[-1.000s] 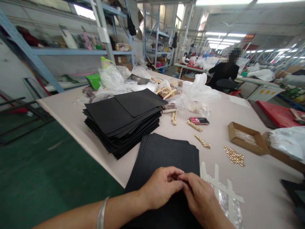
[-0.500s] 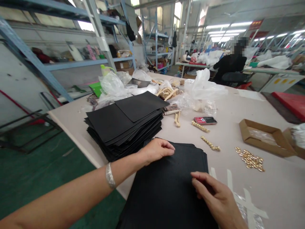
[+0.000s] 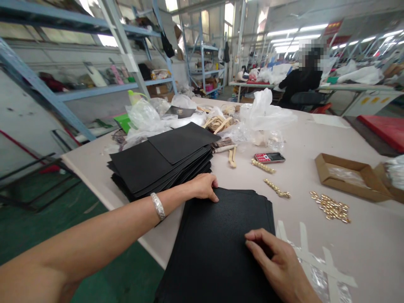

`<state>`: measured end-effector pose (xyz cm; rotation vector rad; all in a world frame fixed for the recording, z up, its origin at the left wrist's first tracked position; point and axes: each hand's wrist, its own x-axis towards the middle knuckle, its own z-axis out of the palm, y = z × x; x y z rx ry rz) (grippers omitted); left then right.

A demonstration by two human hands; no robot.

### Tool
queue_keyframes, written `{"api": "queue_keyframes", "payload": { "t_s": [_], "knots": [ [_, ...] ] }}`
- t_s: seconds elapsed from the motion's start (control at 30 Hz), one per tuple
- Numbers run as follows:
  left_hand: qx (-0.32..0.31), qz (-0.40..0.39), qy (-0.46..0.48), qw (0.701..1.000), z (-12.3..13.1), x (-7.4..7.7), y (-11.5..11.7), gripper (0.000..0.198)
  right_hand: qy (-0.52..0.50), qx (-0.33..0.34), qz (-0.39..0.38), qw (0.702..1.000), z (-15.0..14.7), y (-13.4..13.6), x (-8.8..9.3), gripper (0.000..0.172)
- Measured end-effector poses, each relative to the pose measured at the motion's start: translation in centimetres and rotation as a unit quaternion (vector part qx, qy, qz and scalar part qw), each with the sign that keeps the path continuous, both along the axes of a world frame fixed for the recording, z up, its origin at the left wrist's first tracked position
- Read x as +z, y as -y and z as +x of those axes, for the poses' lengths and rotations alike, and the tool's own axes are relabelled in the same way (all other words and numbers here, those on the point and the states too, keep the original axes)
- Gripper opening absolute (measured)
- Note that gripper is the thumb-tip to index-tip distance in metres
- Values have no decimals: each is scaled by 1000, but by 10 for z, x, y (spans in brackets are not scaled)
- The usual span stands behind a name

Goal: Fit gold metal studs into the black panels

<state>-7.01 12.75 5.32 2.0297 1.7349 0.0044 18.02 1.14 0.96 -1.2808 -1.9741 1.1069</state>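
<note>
Black sheets (image 3: 221,240) under both hands (image 3: 203,188) (image 3: 276,263)

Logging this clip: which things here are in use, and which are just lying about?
In use:
left hand
right hand
near stack of black sheets

Lying about:
farther stack of black sheets
mobile phone
loose gold studs
shallow cardboard tray

The near stack of matte black sheets (image 3: 217,248) runs off the bottom edge of the view, so how many sheets it holds cannot be told, and that edge also cuts off the right hand (image 3: 277,265) at the wrist. The seated co-worker's head (image 3: 311,57) is blurred out, the pile of small gold studs (image 3: 330,207) is too small to show their exact shape, and the screen of the red-and-black mobile phone (image 3: 269,158) is too small to read.
</note>
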Motion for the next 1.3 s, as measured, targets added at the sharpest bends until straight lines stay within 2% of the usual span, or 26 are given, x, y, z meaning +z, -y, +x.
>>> {"api": "queue_keyframes", "payload": {
  "t_s": [0.2,0.37,0.5,0.67,0.73,0.87,0.97,1.1,1.3],
  "knots": [
    [-24,-18,-62,998,5,8,-1,41,5,4,13,1000,-2,2,4,16],
    [-24,-26,-96,995,17,19,11,41,4,-16,1,1000,-4,5,9,16],
    [-31,-45,-112,992,31,32,25,52,-40,-57,-58,996,-9,9,5,20],
    [-41,-103,-94,989,38,42,34,71,-85,-61,-129,986,-19,11,3,23],
    [-52,-131,-67,988,34,42,37,70,-82,-53,-132,987,-22,11,6,22],
    [-59,-215,-10,975,25,34,45,43,-99,-29,-166,981,-26,9,13,20],
    [-39,-268,17,962,20,27,52,30,-58,3,-143,988,-31,10,19,18],
    [-18,-312,58,948,15,23,57,27,1,36,-91,995,-40,12,22,19],
    [-12,-328,102,939,8,21,61,24,27,24,-46,998,-55,14,24,19]
  ]
}}
